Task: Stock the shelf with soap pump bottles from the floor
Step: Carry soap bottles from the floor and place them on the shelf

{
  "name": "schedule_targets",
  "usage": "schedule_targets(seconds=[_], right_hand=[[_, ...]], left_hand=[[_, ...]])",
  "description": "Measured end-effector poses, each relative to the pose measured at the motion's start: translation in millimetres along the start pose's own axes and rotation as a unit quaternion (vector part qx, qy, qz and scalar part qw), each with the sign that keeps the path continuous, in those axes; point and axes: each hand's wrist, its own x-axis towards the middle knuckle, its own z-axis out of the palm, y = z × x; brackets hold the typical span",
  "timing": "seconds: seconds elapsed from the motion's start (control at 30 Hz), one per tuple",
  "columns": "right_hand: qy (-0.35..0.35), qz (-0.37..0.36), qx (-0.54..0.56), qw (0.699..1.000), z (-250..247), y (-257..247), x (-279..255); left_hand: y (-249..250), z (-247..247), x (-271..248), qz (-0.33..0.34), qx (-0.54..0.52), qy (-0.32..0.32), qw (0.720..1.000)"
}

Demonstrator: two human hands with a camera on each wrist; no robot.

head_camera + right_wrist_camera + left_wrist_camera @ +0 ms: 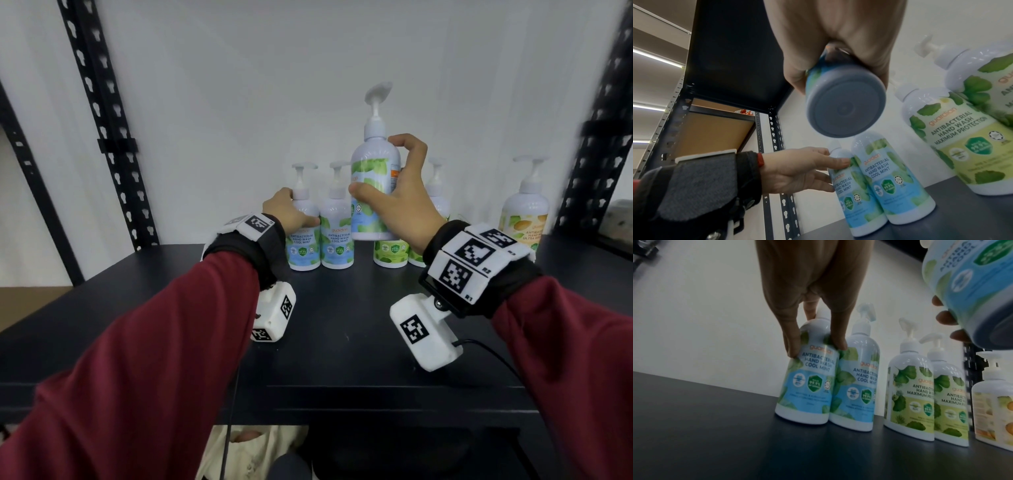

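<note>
Two blue-label cool mint pump bottles stand side by side at the back of the black shelf (171,325). My left hand (291,212) (817,348) grips the left bottle (303,246) (809,386) (846,191) at its shoulder; it stays on the shelf, touching its twin (337,240) (857,386). My right hand (380,171) (838,68) holds a third cool mint bottle (371,219) (970,280) (844,104) in the air, pump up, above and in front of the row.
Two green-label bottles (390,253) (908,394) stand right of the blue pair, partly behind my right hand. A yellow-label bottle (524,216) stands farther right. Black slotted uprights (99,120) frame the bay and a white wall backs it. A beige bag (246,445) lies below.
</note>
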Motion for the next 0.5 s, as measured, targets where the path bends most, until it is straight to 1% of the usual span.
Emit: schedule_targets(seconds=[0.13,0.27,0.37,0.5], right_hand=[[0.001,0.001,0.000,1.000,-0.3,0.6,0.0],[0.004,0.002,-0.001,1.000,-0.9,1.3,-0.2],[0.004,0.003,-0.005,1.000,-0.5,2.0,0.2],[0.000,0.005,-0.012,1.000,0.0,0.7,-0.3]], left_hand=[[-0.9,1.4,1.8,0.009,0.015,0.014,1.000],[-1.2,2.0,2.5,0.012,0.025,0.011,1.000],[-1.8,-1.4,2.1,0.012,0.038,-0.011,0.999],[-1.2,-8.0,-3.1,-0.017,0.049,-0.073,0.996]])
